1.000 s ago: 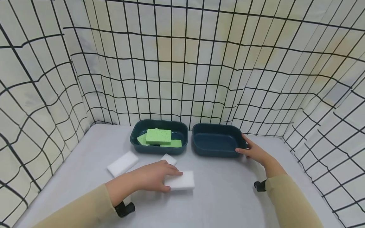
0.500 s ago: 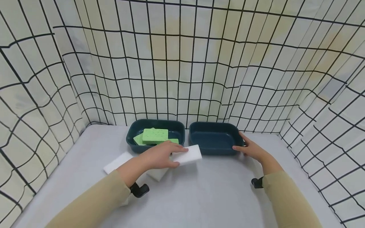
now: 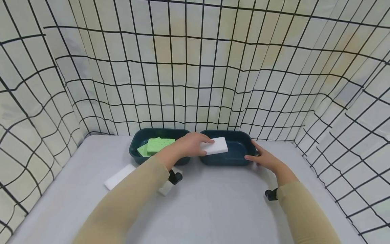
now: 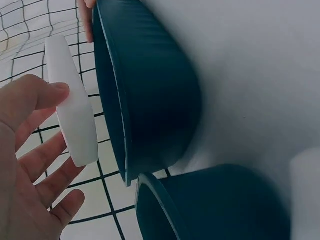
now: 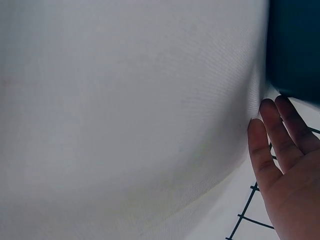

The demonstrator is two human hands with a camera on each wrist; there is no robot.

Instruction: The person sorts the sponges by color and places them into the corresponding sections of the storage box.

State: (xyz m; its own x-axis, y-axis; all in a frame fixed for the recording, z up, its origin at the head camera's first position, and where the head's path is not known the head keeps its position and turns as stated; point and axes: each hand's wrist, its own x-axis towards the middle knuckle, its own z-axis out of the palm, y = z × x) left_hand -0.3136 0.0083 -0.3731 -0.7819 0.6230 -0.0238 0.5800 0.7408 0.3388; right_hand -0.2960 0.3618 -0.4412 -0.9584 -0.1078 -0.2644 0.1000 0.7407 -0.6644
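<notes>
My left hand (image 3: 191, 144) pinches a white sponge (image 3: 217, 145) by its left end, above the right dark teal container (image 3: 239, 154). In the left wrist view the thumb lies on one face of the white sponge (image 4: 77, 107), with fingers behind it and the lower ones spread. At that container's right end, my right hand (image 3: 265, 160) touches the wall, thumb at the front and a finger toward the back corner. The right wrist view shows its fingers (image 5: 282, 135) fairly straight beside the teal wall (image 5: 295, 50). No other sponge shows inside this container.
A second teal container (image 3: 137, 137), left of the first, holds several green sponges (image 3: 159, 145). Two white sponges lie on the white tabletop: one at left (image 3: 119, 177), another white sponge (image 3: 166, 188) partly hidden by my left wrist. Black grid netting (image 3: 195, 84) encloses the back and sides.
My left hand has lifted the white sponge off the tabletop and carried it forward and right, over the right container. My right hand stays at that container's end.
</notes>
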